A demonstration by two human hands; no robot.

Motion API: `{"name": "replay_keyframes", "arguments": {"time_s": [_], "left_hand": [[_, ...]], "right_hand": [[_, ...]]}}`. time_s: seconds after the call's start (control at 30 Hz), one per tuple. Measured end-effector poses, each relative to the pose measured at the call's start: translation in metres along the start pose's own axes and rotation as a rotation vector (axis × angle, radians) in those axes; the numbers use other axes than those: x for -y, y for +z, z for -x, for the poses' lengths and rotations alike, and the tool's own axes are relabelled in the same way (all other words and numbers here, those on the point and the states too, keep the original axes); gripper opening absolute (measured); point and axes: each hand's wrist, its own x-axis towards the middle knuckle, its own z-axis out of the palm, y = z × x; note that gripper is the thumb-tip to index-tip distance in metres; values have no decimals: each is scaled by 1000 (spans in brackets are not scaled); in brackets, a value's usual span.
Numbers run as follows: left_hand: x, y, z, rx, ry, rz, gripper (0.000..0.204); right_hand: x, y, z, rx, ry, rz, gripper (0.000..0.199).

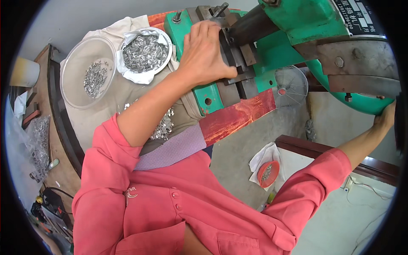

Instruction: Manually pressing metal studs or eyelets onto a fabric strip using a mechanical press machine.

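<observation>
My left hand [206, 55] reaches over the dark metal die block [231, 51] on the bed of a green press [208, 100]. Its thumb lies along the block's near side and its fingers curl over the far side, with the fingertips partly hidden. A dark round ram [250, 27] comes down to the block from the upper right. Whether a small part sits in the die I cannot see. At the far right, my right hand [383, 117] is by the lower rim of a green wheel [357, 100], its fingers hidden at the picture's edge.
Left of the press stand a clear plastic bowl [68, 87] and a lined metal bowl [169, 53], both with small metal parts. Flat shiny pieces [163, 127] lie on the cloth below my left forearm. A fan [291, 87] and a red basket [274, 170] are lower right.
</observation>
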Motion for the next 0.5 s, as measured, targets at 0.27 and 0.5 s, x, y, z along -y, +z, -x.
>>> {"name": "replay_keyframes", "arguments": {"time_s": [0.27,0.5], "left_hand": [[-6,-13,22,55,-4,63,91],[-9,-14,25,70,-36,77,91]], "right_hand": [[2,2,2,30,-40,19,40],[-16,33,59,-124,-68,-112,54]]}}
